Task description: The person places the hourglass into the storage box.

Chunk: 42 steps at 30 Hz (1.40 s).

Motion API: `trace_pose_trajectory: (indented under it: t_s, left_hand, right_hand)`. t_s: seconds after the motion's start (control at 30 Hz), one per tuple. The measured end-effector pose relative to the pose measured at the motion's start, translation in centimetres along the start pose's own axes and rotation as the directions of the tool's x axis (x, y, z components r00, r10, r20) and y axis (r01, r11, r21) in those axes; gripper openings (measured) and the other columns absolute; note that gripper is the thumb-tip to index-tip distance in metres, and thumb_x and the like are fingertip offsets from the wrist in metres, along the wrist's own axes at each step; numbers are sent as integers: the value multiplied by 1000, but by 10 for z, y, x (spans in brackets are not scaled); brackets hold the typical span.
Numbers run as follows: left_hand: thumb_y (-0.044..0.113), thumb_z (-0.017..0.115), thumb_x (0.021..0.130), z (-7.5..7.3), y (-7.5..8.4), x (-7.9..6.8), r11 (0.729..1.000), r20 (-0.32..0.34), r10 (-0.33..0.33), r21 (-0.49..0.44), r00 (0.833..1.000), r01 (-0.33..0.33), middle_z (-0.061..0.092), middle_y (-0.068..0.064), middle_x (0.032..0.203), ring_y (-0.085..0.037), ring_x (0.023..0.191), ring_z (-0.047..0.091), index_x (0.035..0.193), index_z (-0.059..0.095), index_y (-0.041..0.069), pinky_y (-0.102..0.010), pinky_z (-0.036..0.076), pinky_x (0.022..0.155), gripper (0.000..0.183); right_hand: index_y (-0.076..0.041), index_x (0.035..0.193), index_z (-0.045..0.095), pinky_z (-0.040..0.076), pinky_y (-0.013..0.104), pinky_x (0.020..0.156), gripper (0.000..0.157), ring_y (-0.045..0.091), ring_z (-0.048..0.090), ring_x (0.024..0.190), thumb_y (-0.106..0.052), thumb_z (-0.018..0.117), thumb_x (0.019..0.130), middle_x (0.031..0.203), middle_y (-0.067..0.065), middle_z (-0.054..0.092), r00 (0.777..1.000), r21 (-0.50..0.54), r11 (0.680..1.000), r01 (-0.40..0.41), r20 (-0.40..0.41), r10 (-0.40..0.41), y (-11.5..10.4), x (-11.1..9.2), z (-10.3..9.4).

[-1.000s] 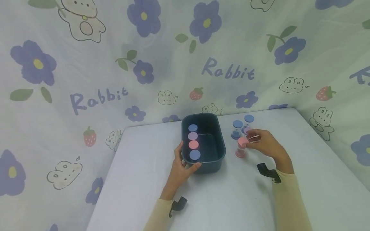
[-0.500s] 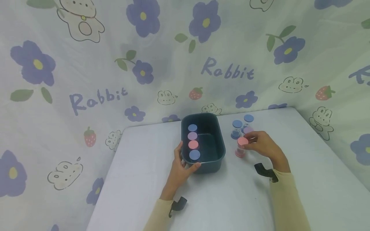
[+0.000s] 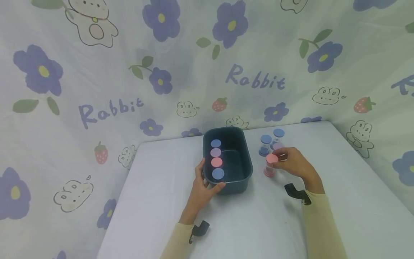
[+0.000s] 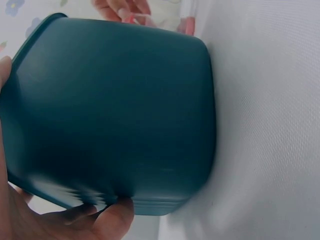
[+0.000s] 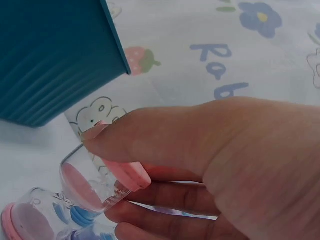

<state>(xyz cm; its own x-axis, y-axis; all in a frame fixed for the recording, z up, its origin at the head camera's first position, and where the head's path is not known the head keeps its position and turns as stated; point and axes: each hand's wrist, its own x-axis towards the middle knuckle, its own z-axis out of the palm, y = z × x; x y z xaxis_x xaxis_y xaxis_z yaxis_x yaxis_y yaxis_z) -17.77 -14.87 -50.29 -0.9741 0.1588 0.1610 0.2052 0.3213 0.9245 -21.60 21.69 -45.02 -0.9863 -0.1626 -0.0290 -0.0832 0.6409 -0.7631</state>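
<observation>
In the head view my left hand (image 3: 201, 190) grips the near left corner of a dark teal plastic bin (image 3: 237, 188), thumb at the front rim. Inside, along its left wall, stands a row of several hourglasses with blue, purple and pink (image 3: 216, 162) caps. Right of the bin, my right hand (image 3: 295, 163) pinches the pink cap of an upright hourglass (image 3: 269, 169). The right wrist view shows the thumb over this pink cap (image 5: 131, 175) and the clear glass bulb below it, with fingers behind. The left wrist view has the bin's teal wall (image 4: 115, 110) filling the middle.
Two blue-capped hourglasses (image 3: 265, 139) stand just behind the right hand, with a purple cap (image 3: 278, 146) partly hidden by its fingers. A white cloth covers the table (image 3: 161, 180). Patterned fabric (image 3: 191, 72) hangs along the back and sides.
My right hand has shifted slightly left and its fingers have drawn in around the pink cap. The left hand and the bin have stayed put.
</observation>
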Motion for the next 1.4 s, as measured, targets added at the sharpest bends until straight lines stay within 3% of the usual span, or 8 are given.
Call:
trace_pose_trajectory:
  t_s: [0.4,0.47,0.57,0.73,0.87,1.03,1.27,1.4]
  left_hand:
    - [42,85,84,0,3,1,1000,12,5,1,1000,-5,19,0,175,-38,161,22,163,12,37,-62,37,118,107]
    - [42,85,83,0,3,1,1000,14,3,-5,1000,-3,19,-1,175,-38,161,22,163,13,36,-62,37,118,107]
    - [42,85,83,1,2,0,1000,13,3,-5,1000,-3,19,-1,175,-38,161,22,163,13,36,-62,37,118,107]
    - [43,86,83,1,3,-2,1000,14,-1,-2,1000,1,20,1,174,-37,161,23,162,13,37,-61,37,118,108]
    - [42,86,83,0,3,-3,1000,15,8,-8,1000,-8,19,1,175,-37,161,22,163,13,37,-62,37,118,108]
    - [39,85,84,-1,3,-2,1000,13,16,-13,1000,-16,19,0,175,-38,161,21,163,13,38,-65,36,118,107]
    - [41,85,84,-2,2,-1,1000,13,6,-7,1000,-6,19,1,174,-36,161,22,162,12,39,-63,37,118,107]
    - [41,85,84,-3,1,-1,1000,11,2,-7,1000,-2,19,1,175,-36,161,22,162,12,39,-63,37,118,107]
  right_hand:
    - [-2,139,61,60,53,99,56,37,65,120,-27,79,92,135,20,67,997,52,998,29,-66,-26,-16,-9,-4]
    - [-3,139,61,62,46,98,53,37,65,120,-26,77,93,136,20,66,996,61,997,50,-82,-45,-19,-11,-5]
    - [-4,137,63,61,25,94,50,32,66,117,-25,77,94,134,19,67,990,76,993,88,-121,-78,-24,-15,-8]
    - [-4,136,64,51,2,88,50,6,64,107,-26,79,93,129,15,69,977,122,983,133,-185,-109,-32,-22,-15]
    - [-2,134,65,51,1,88,47,-8,62,100,-21,79,92,126,17,69,959,137,972,190,-239,-153,-44,-24,-21]
    - [-1,131,67,53,3,88,44,-7,63,100,-13,80,90,122,16,71,931,143,955,259,-299,-208,-60,-24,-28]
    - [-7,131,69,54,6,89,45,-2,65,103,-19,82,90,116,-9,71,926,178,952,249,-331,-181,-83,-20,-35]
    - [-12,130,71,53,6,89,45,2,64,106,-26,83,89,118,-5,72,930,187,957,220,-338,-148,-99,-13,-39]
